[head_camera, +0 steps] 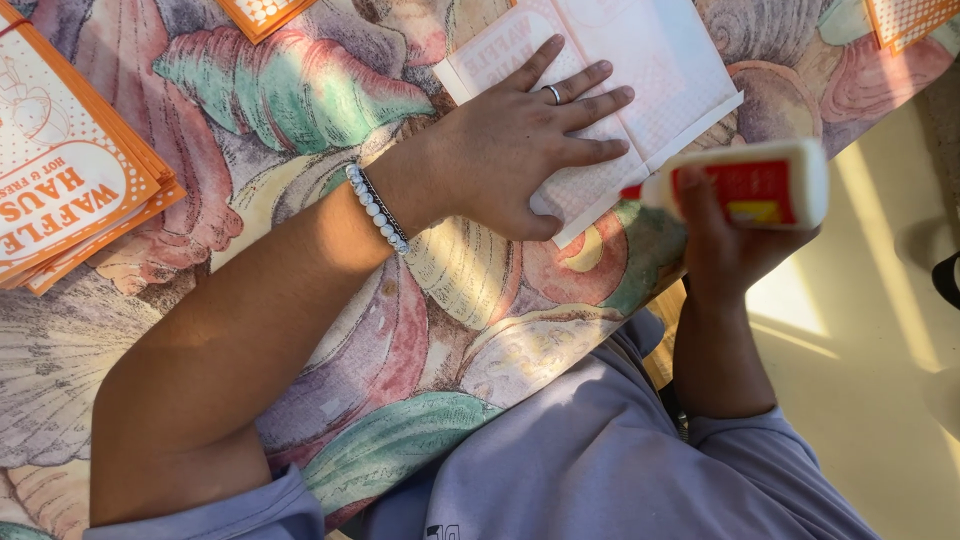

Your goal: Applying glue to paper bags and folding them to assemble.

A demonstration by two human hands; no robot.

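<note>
Left hand [520,150] flat, fingers spread, pressing paper bag [640,70] onto shell-print tablecloth [330,330] | right hand [725,250] wrapped around glue bottle [750,185] at bag's edge | orange bag stack [70,180] well apart.

glue bottle [745,185] right of flat bag [640,70] — on tablecloth [300,100]

White paper bag [650,70] flat on table; glue bottle [750,185] horizontal.

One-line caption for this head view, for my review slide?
Left hand presses a flat white paper bag onto a shell-patterned tablecloth while the right hand holds a white glue bottle at its edge.
</note>
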